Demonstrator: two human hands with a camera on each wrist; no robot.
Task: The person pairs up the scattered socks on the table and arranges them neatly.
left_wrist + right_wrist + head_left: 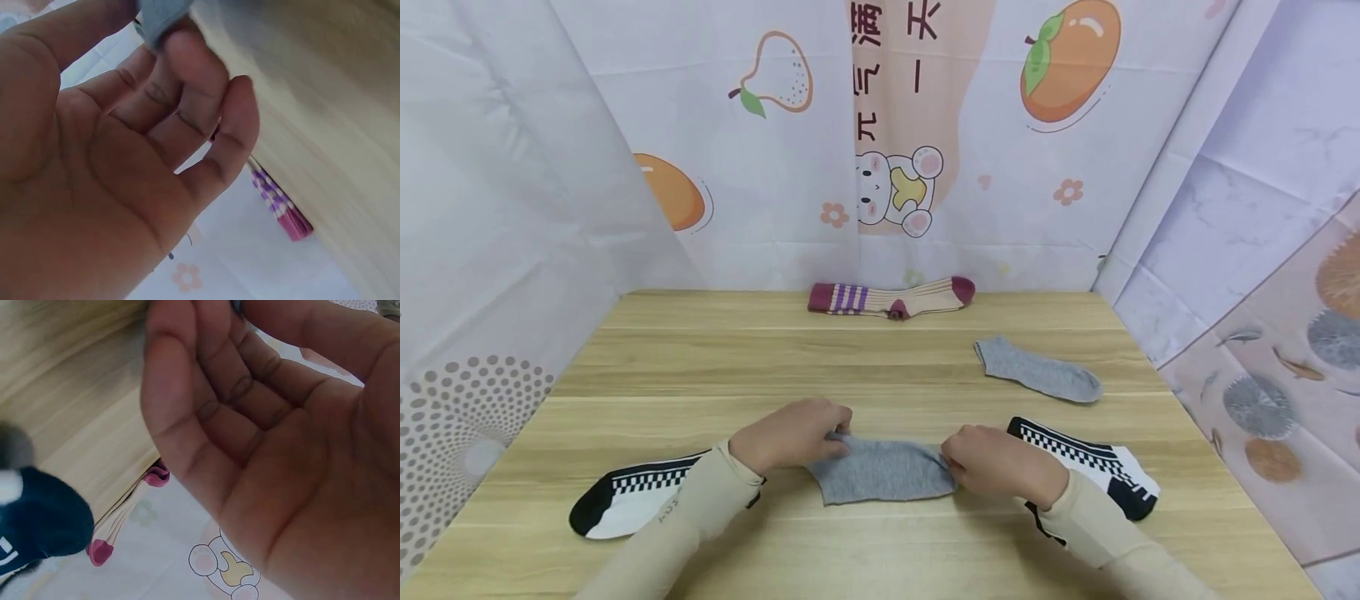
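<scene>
The nearer grey sock point(883, 473) is stretched between the 2 hands, its left end pinched by the curled left hand point(801, 433), its right end by the curled right hand point(996, 460). Smoothing appears to be under way; tension is best applied lightly and evenly, and the checkered sock point(1078, 454) beside the right hand should be left undisturbed.

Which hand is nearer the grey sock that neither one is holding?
Right: the right hand is in front of the unheld grey sock, pinching the right end of the held grey sock. The left hand is farther away, to the left, pinching the other end.
</scene>
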